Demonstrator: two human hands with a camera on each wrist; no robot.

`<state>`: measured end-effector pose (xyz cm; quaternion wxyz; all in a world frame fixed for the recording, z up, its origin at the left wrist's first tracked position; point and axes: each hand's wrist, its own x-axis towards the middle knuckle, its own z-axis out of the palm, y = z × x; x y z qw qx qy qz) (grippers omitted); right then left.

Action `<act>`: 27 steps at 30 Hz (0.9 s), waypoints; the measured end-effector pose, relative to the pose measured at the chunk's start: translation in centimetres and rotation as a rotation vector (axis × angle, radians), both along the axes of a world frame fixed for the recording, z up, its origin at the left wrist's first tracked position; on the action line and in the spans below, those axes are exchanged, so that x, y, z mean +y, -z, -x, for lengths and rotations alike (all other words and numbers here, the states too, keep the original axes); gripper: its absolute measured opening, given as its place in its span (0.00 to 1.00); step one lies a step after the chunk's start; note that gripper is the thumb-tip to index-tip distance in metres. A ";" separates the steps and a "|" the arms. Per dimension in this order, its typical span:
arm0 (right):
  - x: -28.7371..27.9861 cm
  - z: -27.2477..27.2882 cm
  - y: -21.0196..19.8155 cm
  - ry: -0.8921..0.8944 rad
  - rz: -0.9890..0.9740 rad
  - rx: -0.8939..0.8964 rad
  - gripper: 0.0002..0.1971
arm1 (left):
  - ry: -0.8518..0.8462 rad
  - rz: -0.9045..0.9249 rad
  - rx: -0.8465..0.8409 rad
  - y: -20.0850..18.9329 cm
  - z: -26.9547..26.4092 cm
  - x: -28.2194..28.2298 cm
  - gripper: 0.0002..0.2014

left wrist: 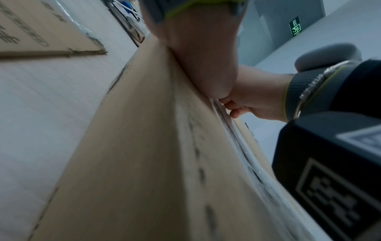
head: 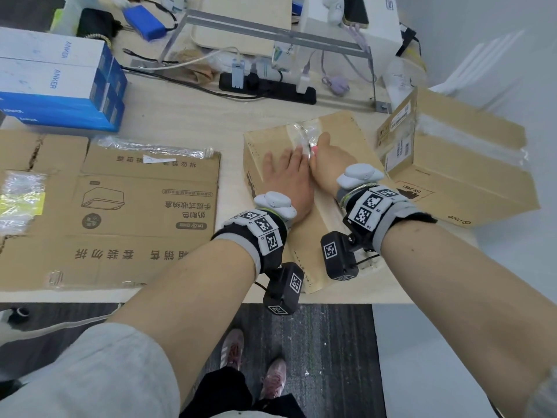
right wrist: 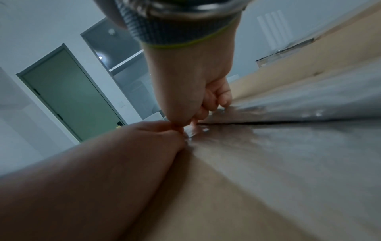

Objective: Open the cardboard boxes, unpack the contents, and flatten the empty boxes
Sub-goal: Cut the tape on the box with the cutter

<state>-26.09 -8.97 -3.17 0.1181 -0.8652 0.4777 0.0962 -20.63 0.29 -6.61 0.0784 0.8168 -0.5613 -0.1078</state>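
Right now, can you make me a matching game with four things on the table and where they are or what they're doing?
Things:
1. left hand
2. right hand
3. flattened box
4. blue and white boxes

States:
A. stacked at the table's far left
B. pinching the clear tape
C. pressing flat on the middle box
D. lying flat, printed side up

Pairs: 1-C, 2-B, 3-D, 4-A

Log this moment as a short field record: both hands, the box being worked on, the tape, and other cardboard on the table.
left hand: flat, pressing the box top
right hand: fingers curled, pinching the tape
box in work: closed, flaps still down
tape: clear, crumpled, partly lifted along the seam
flattened box: lying flat, left
second box: sealed, right
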 end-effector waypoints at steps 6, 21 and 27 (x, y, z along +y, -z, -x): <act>-0.1 -0.4 0.3 -0.034 0.019 0.055 0.17 | 0.010 -0.008 0.001 0.1 -0.1 -0.1 0.26; 0.7 0.3 0.0 -0.106 0.071 0.160 0.13 | 0.011 0.008 -0.014 0.1 -0.1 -0.1 0.26; 1.1 0.8 0.2 -0.083 0.080 0.109 0.11 | 0.082 -0.021 -0.030 0.3 0.3 0.7 0.26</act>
